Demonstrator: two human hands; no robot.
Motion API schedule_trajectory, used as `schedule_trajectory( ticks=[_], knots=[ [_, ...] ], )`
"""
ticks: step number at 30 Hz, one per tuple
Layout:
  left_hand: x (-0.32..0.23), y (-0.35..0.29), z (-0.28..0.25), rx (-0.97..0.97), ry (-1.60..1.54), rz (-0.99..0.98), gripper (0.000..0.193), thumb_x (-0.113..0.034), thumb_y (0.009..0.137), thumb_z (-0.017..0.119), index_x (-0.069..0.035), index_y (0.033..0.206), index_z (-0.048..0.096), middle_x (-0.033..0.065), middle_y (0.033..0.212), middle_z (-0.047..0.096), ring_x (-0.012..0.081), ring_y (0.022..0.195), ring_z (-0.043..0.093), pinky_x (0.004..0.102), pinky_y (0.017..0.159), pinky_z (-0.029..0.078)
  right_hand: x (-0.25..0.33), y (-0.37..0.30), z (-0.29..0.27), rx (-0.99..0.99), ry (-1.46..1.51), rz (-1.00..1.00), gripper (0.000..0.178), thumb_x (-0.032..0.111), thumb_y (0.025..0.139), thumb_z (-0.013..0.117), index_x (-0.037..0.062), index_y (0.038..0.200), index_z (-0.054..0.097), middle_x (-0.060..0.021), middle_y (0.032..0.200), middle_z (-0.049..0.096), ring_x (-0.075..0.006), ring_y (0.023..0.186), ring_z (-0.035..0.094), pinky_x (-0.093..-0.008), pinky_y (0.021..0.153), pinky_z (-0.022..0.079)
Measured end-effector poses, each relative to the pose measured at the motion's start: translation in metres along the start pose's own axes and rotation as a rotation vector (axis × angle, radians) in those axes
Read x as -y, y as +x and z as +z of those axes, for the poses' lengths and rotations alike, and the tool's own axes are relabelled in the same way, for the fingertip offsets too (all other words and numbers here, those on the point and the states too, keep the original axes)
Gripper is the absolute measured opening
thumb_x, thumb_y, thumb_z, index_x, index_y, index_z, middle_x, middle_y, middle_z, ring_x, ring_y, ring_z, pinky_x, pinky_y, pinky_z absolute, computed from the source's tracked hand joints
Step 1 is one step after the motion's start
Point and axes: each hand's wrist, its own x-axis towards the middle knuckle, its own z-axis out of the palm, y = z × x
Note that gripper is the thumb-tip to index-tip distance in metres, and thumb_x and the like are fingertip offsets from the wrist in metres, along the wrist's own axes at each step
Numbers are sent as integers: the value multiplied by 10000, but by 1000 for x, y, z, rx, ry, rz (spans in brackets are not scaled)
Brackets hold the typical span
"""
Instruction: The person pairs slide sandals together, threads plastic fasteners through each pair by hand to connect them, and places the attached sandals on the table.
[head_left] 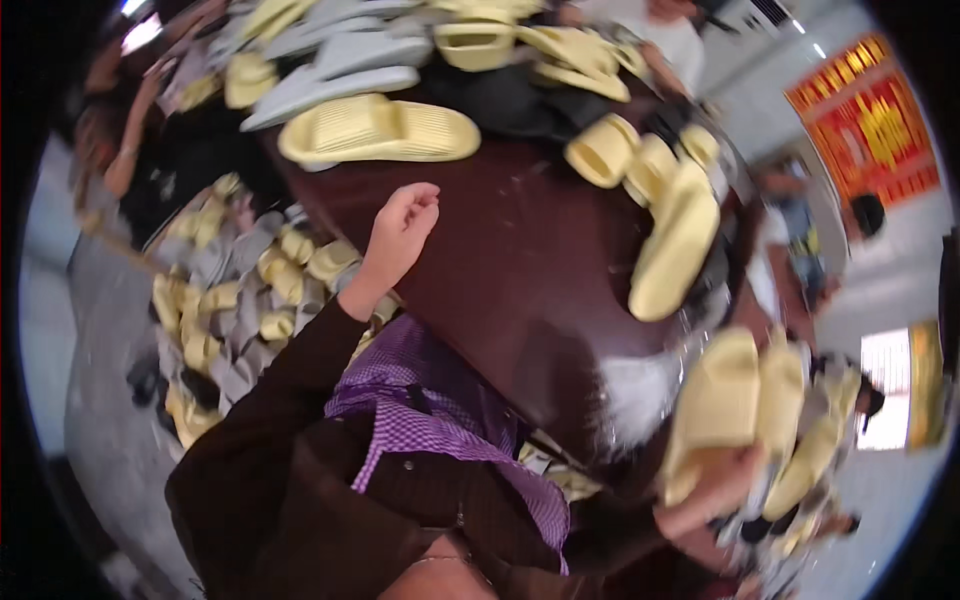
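My left hand (403,232) hovers over the dark red table (480,250), its fingers curled in and nothing visible in them. Just beyond it lies a yellow ribbed slipper (380,130) on its side. At the lower right my right hand (715,490) is closed at the near end of a pale yellow slipper (715,395). A second yellow slipper (781,390) stands right beside that one; whether my fingers also reach it I cannot tell. The right fingertips are partly hidden and blurred.
Grey slippers (340,75) and more yellow slippers (475,45) are heaped along the far edge. A long yellow slipper (678,245) lies at the table's right. Clear plastic film (640,395) rests nearby. Many slippers (285,275) pile up low on the left. Other people work around the table.
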Motion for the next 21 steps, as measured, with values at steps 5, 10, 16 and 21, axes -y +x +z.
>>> schedule_trajectory(
  ticks=[5,10,16,21],
  knots=[
    [22,12,-83,-372,212,80,318,-112,881,590,-9,1175,527,23,993,562,98,798,545,239,684,467,-86,-17,-28,125,-514,248,279,261,905,564,48,1080,605,-172,962,633,-332,834,610,-456,787,491],
    [4,25,-134,-638,-115,-198,374,-226,879,618,-11,1165,511,79,978,579,163,784,582,274,660,491,-96,-58,-25,50,-214,480,361,288,905,605,98,1211,572,-141,1062,627,-299,902,604,-449,810,489],
    [17,74,-158,-462,-295,-443,404,-286,929,546,20,1186,485,169,971,605,273,762,619,390,588,527,-117,-72,-8,-299,-116,312,282,229,901,592,24,1094,612,-164,984,644,-297,845,625,-406,770,513],
    [25,98,-182,-329,-298,-448,323,-170,940,492,49,1177,478,206,1048,599,343,821,614,406,578,529,-116,-62,4,-524,-104,103,245,169,896,578,-50,978,652,-188,906,661,-295,789,645,-364,730,538]
  ],
)
